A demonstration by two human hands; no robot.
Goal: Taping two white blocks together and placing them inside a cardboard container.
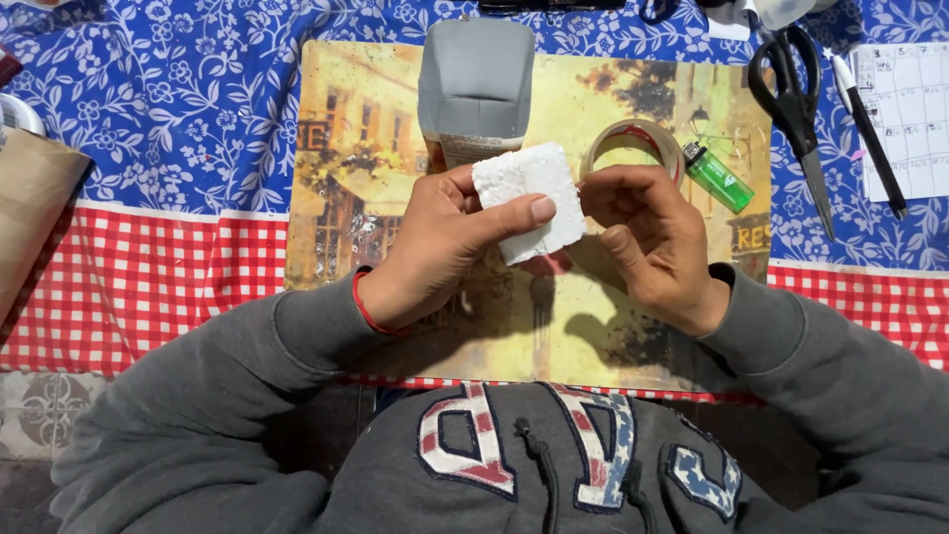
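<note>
Item: white foam square (529, 198), rough-edged, held above a picture placemat (395, 129). Left hand (440, 247) pinches it, thumb flat across the front face and fingers behind, apparently to steady it. Right hand (647, 237) meets its right edge, fingers curled; whether they grip cannot be told.

Adjacent: grey carton (476, 84) lying just behind the foam; tape roll (633, 143) and green lighter (719, 178) just beside the right hand.

Further right, on the floral tablecloth (178, 99): black scissors (794, 99), pen (870, 124), gridded paper sheet (909, 119) (well apart from the hands).

Open room: placemat's left half and near edge.
</note>
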